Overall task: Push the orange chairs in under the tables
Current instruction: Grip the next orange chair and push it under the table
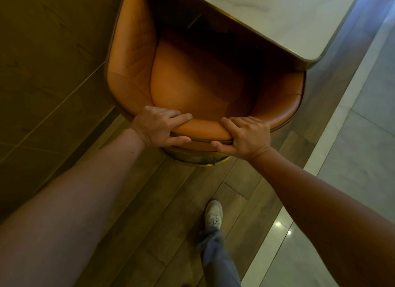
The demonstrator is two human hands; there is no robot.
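The orange chair (192,81), a curved leather tub with a brass base ring, sits with its front tucked under the pale bench (277,15) (marble-like top). Left hand (159,128) and right hand (245,136) each curl tightly around its back rim.

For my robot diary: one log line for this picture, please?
step: pushing orange chair | left hand: gripping backrest | right hand: gripping backrest | seat: partly under marble table
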